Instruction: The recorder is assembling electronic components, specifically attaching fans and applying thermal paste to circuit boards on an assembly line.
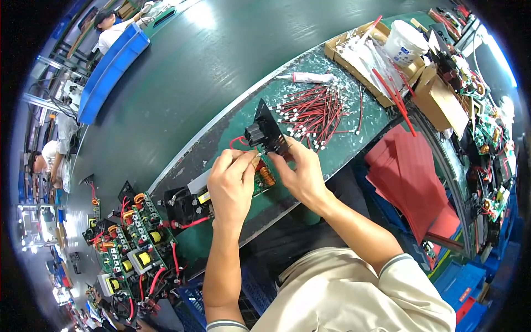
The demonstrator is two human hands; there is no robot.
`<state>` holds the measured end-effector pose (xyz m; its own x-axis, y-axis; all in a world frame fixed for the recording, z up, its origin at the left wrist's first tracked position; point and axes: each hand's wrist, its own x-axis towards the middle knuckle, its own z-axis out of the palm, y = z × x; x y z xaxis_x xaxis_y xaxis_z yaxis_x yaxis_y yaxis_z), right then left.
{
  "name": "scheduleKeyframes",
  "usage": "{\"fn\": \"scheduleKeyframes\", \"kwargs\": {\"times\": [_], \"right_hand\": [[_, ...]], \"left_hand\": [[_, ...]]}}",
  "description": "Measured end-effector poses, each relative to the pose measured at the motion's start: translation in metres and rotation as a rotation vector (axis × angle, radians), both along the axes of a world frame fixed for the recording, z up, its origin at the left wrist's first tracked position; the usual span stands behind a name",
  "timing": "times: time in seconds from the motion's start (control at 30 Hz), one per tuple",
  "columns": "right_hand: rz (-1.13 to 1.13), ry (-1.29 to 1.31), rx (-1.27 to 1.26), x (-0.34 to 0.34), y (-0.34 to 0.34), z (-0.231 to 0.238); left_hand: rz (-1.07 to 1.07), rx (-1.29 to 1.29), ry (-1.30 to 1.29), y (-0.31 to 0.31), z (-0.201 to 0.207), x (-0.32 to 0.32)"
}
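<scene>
My right hand is closed on the lower edge of a black panel with a socket block on one face, which it holds tilted above the bench. My left hand is pinched shut beside the panel; its fingertips hide whatever is between them. A red wire loops out by these fingertips, near the panel. Under both hands lies a green circuit board with a copper-wound coil, partly covered by my left hand.
Red wire leads with white connectors lie in a pile beyond my hands, beside a white tube. A cardboard tray and white bucket stand far right. Several wired circuit boards crowd the left. Red sheets lie right.
</scene>
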<state>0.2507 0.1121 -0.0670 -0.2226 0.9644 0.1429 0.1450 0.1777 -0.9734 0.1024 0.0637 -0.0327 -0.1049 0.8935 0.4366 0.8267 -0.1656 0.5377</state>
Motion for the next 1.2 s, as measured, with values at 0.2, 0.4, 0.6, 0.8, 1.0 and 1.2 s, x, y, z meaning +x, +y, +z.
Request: {"fn": "scheduleKeyframes", "kwargs": {"times": [0.2,0.4,0.6,0.8,1.0,1.2], "right_hand": [[0.006,-0.010,0.229,-0.002,-0.004,0.001],[-0.007,-0.026,0.290,0.001,-0.001,-0.001],[0.034,-0.073,0.276,0.003,-0.005,0.005],[-0.050,-0.121,0.368,-0.005,-0.018,-0.004],[-0.076,-0.253,0.083,-0.003,0.022,-0.016],[0.151,-0.583,-0.044,0.030,-0.002,0.015]], "left_hand": [[0.010,-0.030,-0.101,-0.002,-0.005,-0.001],[0.015,-0.024,-0.175,-0.001,-0.006,-0.001],[0.019,0.028,-0.133,-0.001,-0.012,-0.001],[0.071,0.083,-0.041,-0.003,-0.018,0.008],[-0.024,-0.018,-0.072,0.002,0.001,-0.012],[0.120,-0.221,0.292,-0.069,0.006,-0.043]]}}
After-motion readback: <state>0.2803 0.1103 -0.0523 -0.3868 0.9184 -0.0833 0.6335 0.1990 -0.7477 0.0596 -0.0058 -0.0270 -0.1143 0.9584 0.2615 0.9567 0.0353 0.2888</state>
